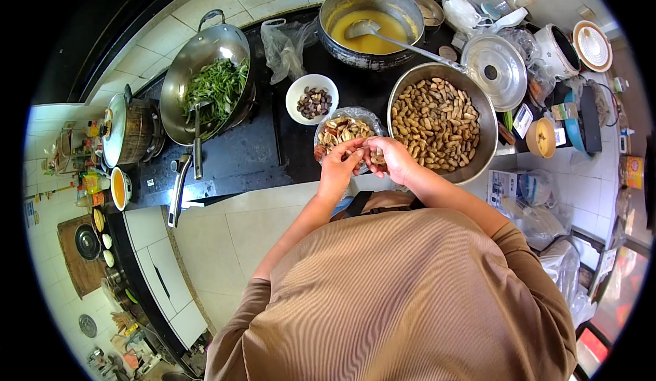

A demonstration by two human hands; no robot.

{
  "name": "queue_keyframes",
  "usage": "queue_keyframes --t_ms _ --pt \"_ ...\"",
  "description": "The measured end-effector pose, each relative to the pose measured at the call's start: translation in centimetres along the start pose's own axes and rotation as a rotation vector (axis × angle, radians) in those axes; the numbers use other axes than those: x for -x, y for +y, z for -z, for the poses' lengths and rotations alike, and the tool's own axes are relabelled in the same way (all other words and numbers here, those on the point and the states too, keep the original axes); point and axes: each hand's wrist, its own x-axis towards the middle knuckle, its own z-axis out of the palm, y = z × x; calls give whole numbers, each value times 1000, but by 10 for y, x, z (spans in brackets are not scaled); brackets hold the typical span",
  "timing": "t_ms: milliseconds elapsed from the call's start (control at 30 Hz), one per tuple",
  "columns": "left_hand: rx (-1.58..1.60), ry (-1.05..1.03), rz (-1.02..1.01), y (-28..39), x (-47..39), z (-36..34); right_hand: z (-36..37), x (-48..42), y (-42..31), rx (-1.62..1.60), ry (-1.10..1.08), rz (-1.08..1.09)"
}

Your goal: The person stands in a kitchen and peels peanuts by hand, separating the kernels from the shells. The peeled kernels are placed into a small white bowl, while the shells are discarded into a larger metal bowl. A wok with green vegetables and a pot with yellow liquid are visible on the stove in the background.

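My left hand [339,164] and my right hand [393,156] meet fingertip to fingertip over a clear plastic-lined bowl [380,123]. Pinched between them is a small peanut, mostly covered by the fingers. Split peanut shells [341,129] fill the lined bowl. Just behind it stands a white bowl [293,105] with dark shelled peanut kernels [314,102] at the bottom. To the right, close to my right wrist, a wide steel basin [493,148] holds many unshelled peanuts [435,119].
A pot [353,62] of yellow liquid with a ladle [410,48] stands behind. At left are a wok [177,99] with cut greens [218,91], a lidded pot [115,132] and a bowl of orange liquid [120,189]. A metal lid [505,81] leans by the basin.
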Motion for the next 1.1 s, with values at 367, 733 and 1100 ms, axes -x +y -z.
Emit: queue_keyframes --t_ms 367,733,1100 --pt "57 264 53 -1 -2 27 27 -22 11 754 168 310" --pt "-523 368 -290 -6 7 24 -19 -30 23 1727 229 126" --pt "-448 225 -169 -19 7 33 11 -39 15 1148 260 57"
